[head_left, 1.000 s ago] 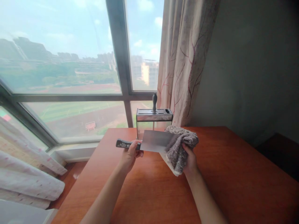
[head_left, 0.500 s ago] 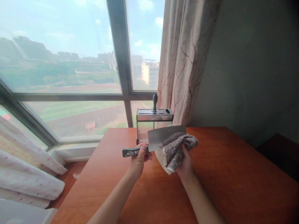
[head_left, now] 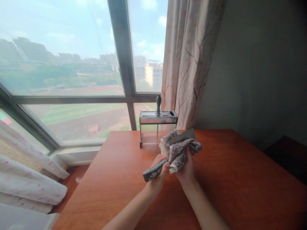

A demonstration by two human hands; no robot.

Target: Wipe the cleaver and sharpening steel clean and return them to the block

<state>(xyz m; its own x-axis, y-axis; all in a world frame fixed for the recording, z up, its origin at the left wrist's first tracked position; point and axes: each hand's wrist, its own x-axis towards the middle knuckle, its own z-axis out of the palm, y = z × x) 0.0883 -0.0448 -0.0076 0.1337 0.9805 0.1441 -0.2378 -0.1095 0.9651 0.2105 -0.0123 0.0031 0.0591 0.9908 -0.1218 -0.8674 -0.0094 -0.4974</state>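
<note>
My left hand (head_left: pixel 159 171) grips the dark handle of a cleaver (head_left: pixel 153 172), which points up and away to the right. Its steel blade (head_left: pixel 184 135) shows only at the top edge; the rest is wrapped in a grey fluffy cloth (head_left: pixel 178 150). My right hand (head_left: pixel 185 166) holds that cloth folded around the blade. Both hands hover above the orange-brown wooden table (head_left: pixel 227 185), close together near its middle.
A metal and glass knife block (head_left: pixel 157 127) with one dark handle sticking up stands at the table's far edge by the window. A patterned curtain (head_left: pixel 189 60) hangs behind it. White bedding (head_left: pixel 26 179) lies at the lower left.
The cleaver has turned from lying sideways to pointing away from me, its handle swung down toward me. The cloth now wraps both sides of the blade, hiding most of it.
</note>
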